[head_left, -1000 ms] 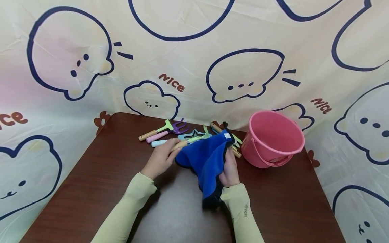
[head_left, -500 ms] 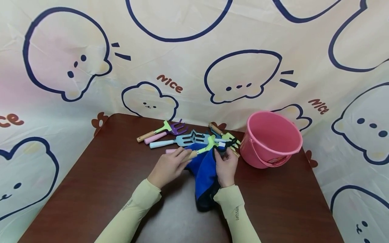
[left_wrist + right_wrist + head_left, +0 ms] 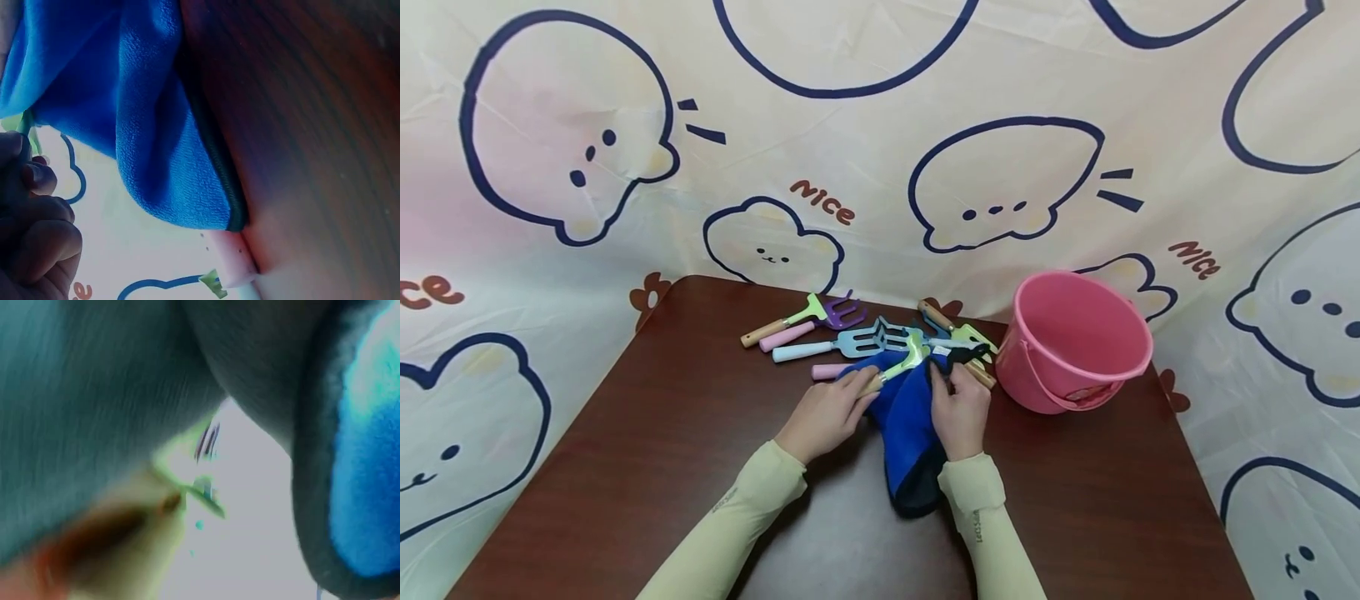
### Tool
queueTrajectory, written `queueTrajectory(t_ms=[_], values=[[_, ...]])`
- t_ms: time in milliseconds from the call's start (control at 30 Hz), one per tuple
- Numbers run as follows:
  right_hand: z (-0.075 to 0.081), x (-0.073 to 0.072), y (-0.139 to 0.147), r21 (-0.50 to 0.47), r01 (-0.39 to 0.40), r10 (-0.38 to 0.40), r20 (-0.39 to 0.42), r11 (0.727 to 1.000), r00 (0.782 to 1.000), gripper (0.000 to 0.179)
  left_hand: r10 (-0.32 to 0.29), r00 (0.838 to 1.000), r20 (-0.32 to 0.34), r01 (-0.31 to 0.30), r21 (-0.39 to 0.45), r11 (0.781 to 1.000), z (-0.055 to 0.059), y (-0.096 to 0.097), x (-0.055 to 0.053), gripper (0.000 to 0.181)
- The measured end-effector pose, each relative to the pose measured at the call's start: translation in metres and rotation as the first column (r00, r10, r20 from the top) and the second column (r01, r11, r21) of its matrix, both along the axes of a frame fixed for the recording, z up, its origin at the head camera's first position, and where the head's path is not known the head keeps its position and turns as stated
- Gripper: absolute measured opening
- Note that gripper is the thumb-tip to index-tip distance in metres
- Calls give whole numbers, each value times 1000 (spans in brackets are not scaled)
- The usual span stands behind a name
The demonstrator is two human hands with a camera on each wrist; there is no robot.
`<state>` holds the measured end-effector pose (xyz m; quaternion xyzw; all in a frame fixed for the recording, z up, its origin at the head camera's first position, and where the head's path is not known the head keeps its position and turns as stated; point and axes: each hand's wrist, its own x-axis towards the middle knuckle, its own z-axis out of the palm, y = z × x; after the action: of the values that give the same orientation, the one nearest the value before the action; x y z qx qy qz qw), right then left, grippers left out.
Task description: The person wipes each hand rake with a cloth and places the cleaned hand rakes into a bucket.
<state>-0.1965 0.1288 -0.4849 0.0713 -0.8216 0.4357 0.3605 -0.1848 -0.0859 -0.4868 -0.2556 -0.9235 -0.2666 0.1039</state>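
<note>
My left hand (image 3: 826, 417) grips the wooden handle of a small garden tool with a light green head (image 3: 914, 350). A blue cloth (image 3: 906, 425) with black edging hangs in folds under that head. My right hand (image 3: 961, 410) pinches the cloth near its white label, close to the green head. In the left wrist view the curled fingers (image 3: 40, 240) show beside the hanging blue cloth (image 3: 156, 131). Dark edging and blue pile of the cloth (image 3: 369, 469) fill much of the right wrist view, where the green tool is blurred.
Several garden tools lie behind the hands, among them a purple fork (image 3: 844, 312), a light blue slotted tool (image 3: 861, 340) and a pink handle (image 3: 829, 372). A pink bucket (image 3: 1078, 350) stands at the right on the brown table (image 3: 625, 467). A patterned sheet hangs behind.
The cloth was raised and spread over the tool; it has come down, and the green head shows above it. My right hand has turned from behind the cloth to pinch its edge.
</note>
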Motion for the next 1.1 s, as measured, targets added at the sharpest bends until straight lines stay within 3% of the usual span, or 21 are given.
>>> queueTrajectory(t_ms=[67, 133, 233, 300, 367, 467, 500, 567, 600, 667, 733, 833, 933, 1000, 1100], values=[[0, 0, 0, -103, 19, -21, -15, 995, 1000, 29, 16, 1000, -10, -16, 4, 1000, -1, -1, 0, 38], [3, 1, 0, -241, 24, -25, -3, 970, 1000, 29, 36, 999, -29, -35, 22, 999, -2, -4, -1, 36], [15, 6, -1, -433, 24, 6, 67, 901, 998, 32, 54, 997, -49, -50, 76, 996, -4, -6, -3, 34], [17, 7, -2, -545, -32, 128, 139, 838, 982, 27, 46, 999, -21, -43, 125, 991, -3, -5, -2, 35], [14, 7, -5, -630, -81, 260, 197, 772, 945, 30, 25, 999, 21, -28, 170, 985, 0, -1, 1, 36], [6, 5, -12, -734, -144, 452, 241, 664, 859, 46, -27, 996, 85, 10, 198, 980, 3, 8, 7, 40], [5, 5, -14, -763, -146, 491, 245, 630, 836, 48, -48, 994, 101, 27, 196, 980, 3, 11, 9, 41], [5, 5, -18, -808, -117, 525, 257, 577, 812, 48, -82, 989, 125, 61, 166, 984, 0, 17, 13, 44], [5, 6, -18, -834, -102, 533, 248, 543, 809, 48, -94, 985, 144, 73, 147, 986, -2, 19, 15, 45], [7, 5, -16, -869, -52, 510, 239, 492, 826, 44, -122, 978, 170, 104, 111, 988, -5, 25, 19, 48], [9, 4, -14, -889, -20, 478, 227, 458, 849, 43, -147, 972, 185, 134, 82, 988, -8, 31, 22, 51], [11, 2, -10, -893, -4, 443, 219, 450, 870, 43, -210, 960, 185, 199, 78, 977, -9, 36, 26, 54], [11, 0, -8, -875, -12, 420, 219, 484, 881, 40, -230, 958, 169, 214, 110, 971, -7, 36, 25, 51], [9, -1, -8, -826, -34, 402, 236, 562, 885, 35, -192, 973, 127, 173, 149, 974, -3, 33, 22, 44], [6, 0, -10, -693, -94, 371, 262, 715, 891, 27, -72, 997, 11, 67, 226, 972, 3, 27, 13, 37]])
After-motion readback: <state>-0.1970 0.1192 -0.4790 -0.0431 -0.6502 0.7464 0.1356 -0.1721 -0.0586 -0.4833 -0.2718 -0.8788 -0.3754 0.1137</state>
